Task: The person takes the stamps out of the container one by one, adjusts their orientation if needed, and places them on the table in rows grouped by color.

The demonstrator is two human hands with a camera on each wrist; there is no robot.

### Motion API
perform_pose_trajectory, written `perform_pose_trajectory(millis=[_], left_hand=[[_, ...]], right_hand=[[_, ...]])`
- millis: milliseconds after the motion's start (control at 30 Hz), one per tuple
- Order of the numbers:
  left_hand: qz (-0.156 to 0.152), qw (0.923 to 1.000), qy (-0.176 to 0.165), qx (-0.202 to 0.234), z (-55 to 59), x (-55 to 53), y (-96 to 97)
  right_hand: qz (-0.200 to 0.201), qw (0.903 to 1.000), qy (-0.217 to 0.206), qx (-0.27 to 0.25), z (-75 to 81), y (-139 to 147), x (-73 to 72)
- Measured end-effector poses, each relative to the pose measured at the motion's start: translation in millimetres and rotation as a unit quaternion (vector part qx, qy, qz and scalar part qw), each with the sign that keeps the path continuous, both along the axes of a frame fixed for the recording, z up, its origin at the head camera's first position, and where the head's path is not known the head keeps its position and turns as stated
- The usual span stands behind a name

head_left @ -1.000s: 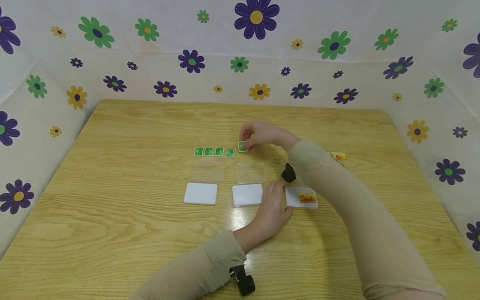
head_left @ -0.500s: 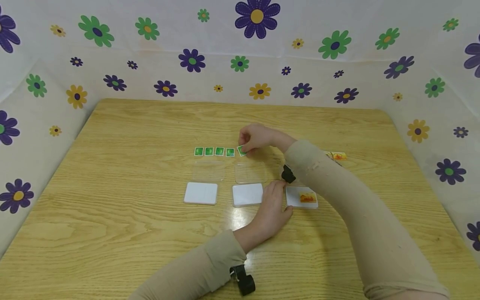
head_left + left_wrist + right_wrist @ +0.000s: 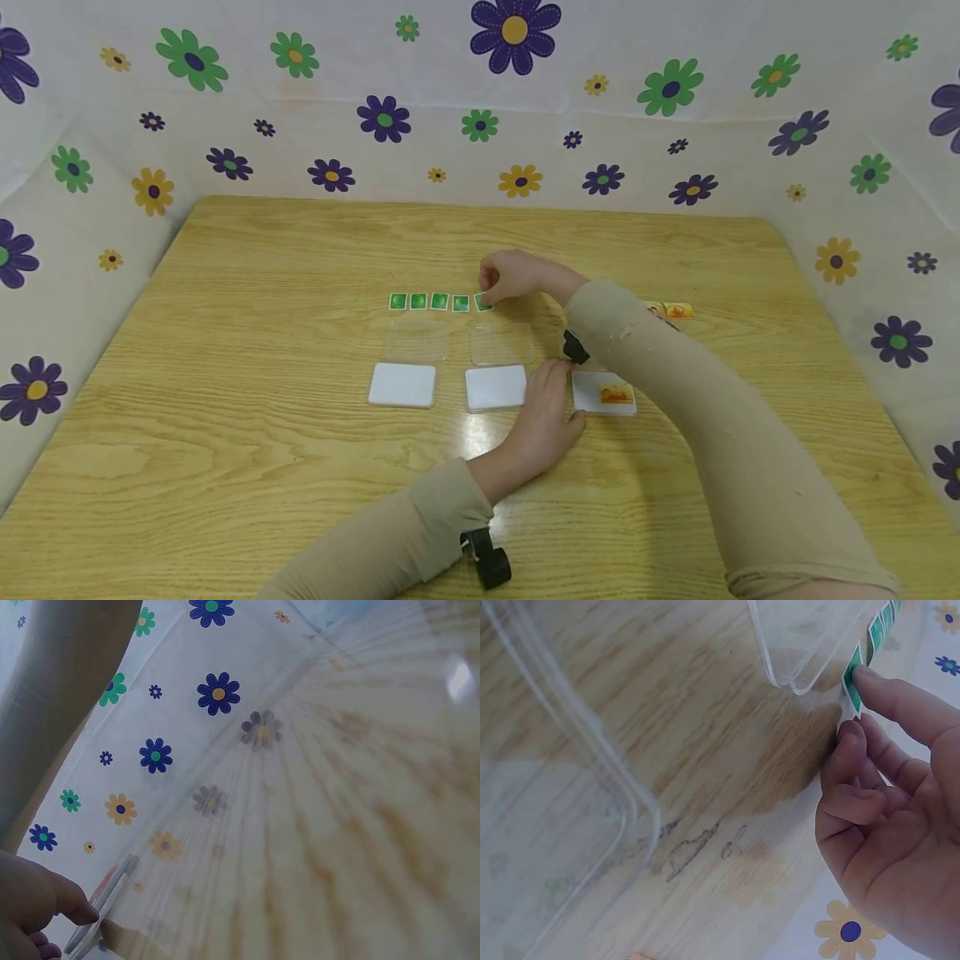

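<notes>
My right hand (image 3: 516, 273) pinches a small green picture card (image 3: 853, 681) at the right end of a row of matching green cards (image 3: 439, 302). The thumb lies on its face in the right wrist view. My left hand (image 3: 546, 417) rests with its fingers extended between two flat white cases. Its fingers overlap the edge of the middle white case (image 3: 491, 388), and its thumb is beside the right white case (image 3: 585, 392), which bears an orange picture card (image 3: 617, 393). In the left wrist view, a fingertip touches a thin case edge (image 3: 112, 889).
Behind the white cases lie clear plastic lids (image 3: 417, 342), one partly hidden by my right sleeve (image 3: 637, 333). Another white case (image 3: 402, 385) sits at left. Orange picture cards (image 3: 678, 311) lie beyond the right forearm. A flowered cloth (image 3: 300, 108) hangs behind the wooden table (image 3: 225, 467).
The green card in my right hand has tilted a little and come close to the row's right end. The right forearm has shifted slightly left. My left hand has stayed in place.
</notes>
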State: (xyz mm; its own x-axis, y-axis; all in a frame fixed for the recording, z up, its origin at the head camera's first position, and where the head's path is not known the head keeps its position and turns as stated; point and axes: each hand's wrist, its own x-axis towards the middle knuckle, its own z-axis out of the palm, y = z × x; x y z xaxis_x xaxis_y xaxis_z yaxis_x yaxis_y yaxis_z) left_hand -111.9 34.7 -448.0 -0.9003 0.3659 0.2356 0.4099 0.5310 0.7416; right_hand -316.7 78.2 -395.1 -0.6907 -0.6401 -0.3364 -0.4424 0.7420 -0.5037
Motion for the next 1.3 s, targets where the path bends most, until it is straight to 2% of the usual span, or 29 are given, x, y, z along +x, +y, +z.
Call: perform_pose_trajectory(millis=[433, 667, 867, 1133, 1300], left_hand=[[-0.004, 0.9999, -0.012, -0.002, 0.4, -1.1, 0.2], [-0.002, 0.9997, -0.023, 0.0, 1.9, -0.5, 0.3], [0.001, 0.9992, -0.039, 0.002, 1.3, -0.3, 1.6], [-0.002, 0.9983, -0.058, -0.005, 1.1, -0.1, 2.3], [-0.002, 0.9977, -0.067, -0.014, 2.3, -0.6, 2.0]], right_hand=[[-0.005, 0.9998, 0.004, 0.02, 5.2, -1, 1.2], [-0.026, 0.9996, -0.006, 0.012, 12.8, 6, 2.2], [-0.039, 0.9989, -0.01, -0.024, 18.0, 23, 3.5], [-0.046, 0.9964, -0.008, -0.07, 29.1, 56, 18.7], [-0.056, 0.9946, -0.004, -0.087, 29.9, 82, 33.9]])
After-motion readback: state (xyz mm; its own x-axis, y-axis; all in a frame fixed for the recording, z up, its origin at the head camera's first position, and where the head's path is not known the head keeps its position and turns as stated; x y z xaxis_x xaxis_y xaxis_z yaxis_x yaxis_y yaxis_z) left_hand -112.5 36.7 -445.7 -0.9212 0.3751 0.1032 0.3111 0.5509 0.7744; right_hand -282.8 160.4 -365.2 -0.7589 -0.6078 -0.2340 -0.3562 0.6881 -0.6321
